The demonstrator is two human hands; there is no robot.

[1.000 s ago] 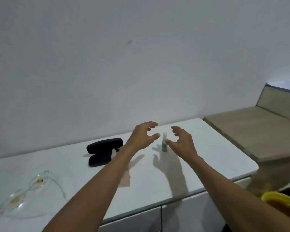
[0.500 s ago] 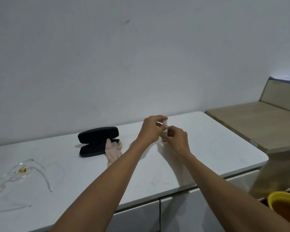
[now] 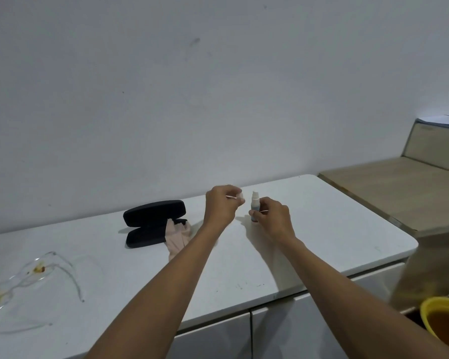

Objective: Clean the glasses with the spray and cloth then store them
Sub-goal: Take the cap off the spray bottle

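Note:
A small spray bottle (image 3: 254,205) stands on the white cabinet top (image 3: 322,229), and my right hand (image 3: 274,218) grips its lower body. Its white nozzle is bare. Just left of it, my left hand (image 3: 222,207) pinches the small clear cap (image 3: 241,196) in its fingertips. The clear glasses (image 3: 24,278), smeared with brown stains, lie at the far left of the top. An open black glasses case (image 3: 153,218) sits left of my hands, with a beige cloth (image 3: 178,237) hanging out of it.
A wooden bench surface (image 3: 399,198) adjoins the cabinet on the right. A yellow bucket (image 3: 443,322) stands on the floor at the lower right. The wall runs close behind the cabinet.
Both hands closed on the bottle, then my left hand pulled the cap off and moved it to the left. My right hand keeps hold of the bottle. The view shifted right.

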